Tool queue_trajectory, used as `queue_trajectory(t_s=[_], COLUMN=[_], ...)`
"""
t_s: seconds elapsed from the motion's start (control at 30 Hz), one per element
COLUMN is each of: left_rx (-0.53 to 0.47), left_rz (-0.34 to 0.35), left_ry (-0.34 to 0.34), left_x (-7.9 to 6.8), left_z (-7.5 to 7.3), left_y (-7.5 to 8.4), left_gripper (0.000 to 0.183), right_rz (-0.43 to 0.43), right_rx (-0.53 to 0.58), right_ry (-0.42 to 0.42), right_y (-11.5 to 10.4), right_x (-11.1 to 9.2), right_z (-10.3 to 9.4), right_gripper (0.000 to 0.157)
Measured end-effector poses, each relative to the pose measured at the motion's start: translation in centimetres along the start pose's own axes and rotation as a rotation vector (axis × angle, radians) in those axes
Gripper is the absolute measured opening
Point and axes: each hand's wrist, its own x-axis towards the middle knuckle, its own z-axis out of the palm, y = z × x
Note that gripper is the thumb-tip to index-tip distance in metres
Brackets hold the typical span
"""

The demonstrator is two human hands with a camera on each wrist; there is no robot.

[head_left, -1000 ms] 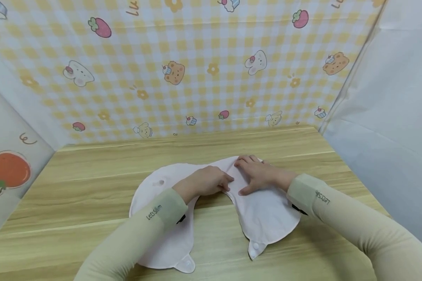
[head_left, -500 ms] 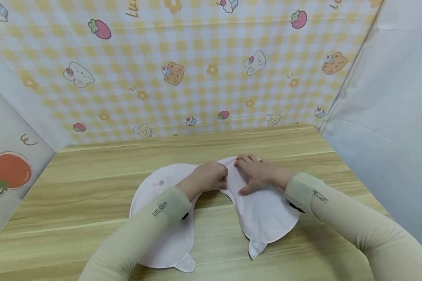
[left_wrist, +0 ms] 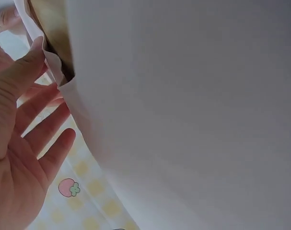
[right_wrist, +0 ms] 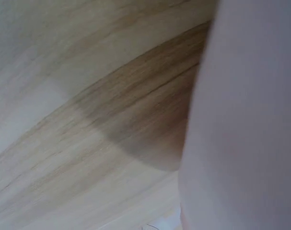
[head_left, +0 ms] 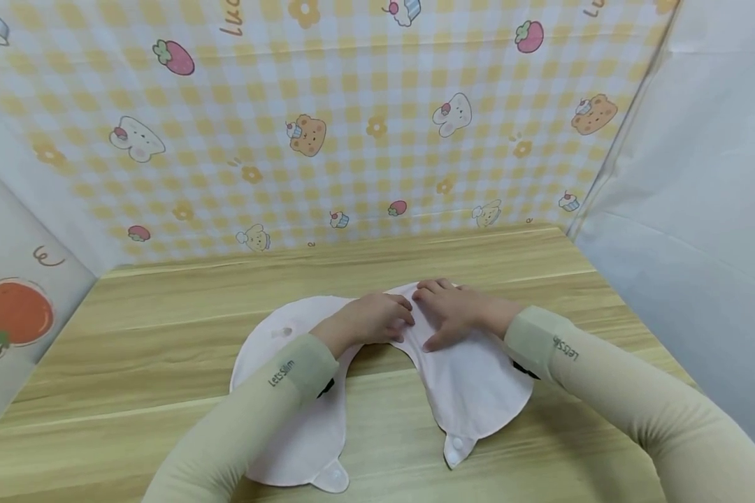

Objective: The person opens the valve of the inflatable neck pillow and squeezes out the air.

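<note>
A pale pink U-shaped cloth piece, like a neck-pillow cover, lies on the wooden table, its curve away from me. Each end has a small tab; a round snap shows on the right one. My left hand reaches across the left lobe to the narrow middle. In the left wrist view its thumb bears on the folded inner edge, with fingers on the cloth's other side, pinching it. Just right of it my right hand rests spread on the right lobe. The right wrist view shows only blurred cloth beside the table, no fingers.
The wooden table runs back to a yellow checked curtain with cartoon prints. White sheets hang at the right side. Both forearms wear beige sleeves.
My left hand's fingers draw in half a second ago and are looser now at the cloth's middle. The right hand stays on the right lobe. The cloth lies nearly the same.
</note>
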Motion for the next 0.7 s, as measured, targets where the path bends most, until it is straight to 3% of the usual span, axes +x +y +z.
queue_trajectory(t_s=[0.3,0.7], left_rx=[-0.023,-0.024], left_rz=[0.012,-0.006], left_ry=[-0.024,-0.048], left_x=[-0.1,-1.3], left_z=[0.1,-0.3], left_y=[-0.6,-1.4], left_gripper=[0.032,0.036], right_rz=[-0.023,-0.003], right_rx=[-0.011,0.055], right_ry=[0.014,-0.041], right_y=[-0.3,-0.6], right_x=[0.6,0.6], right_z=[0.2,0.1], right_gripper=[0.096,0.104])
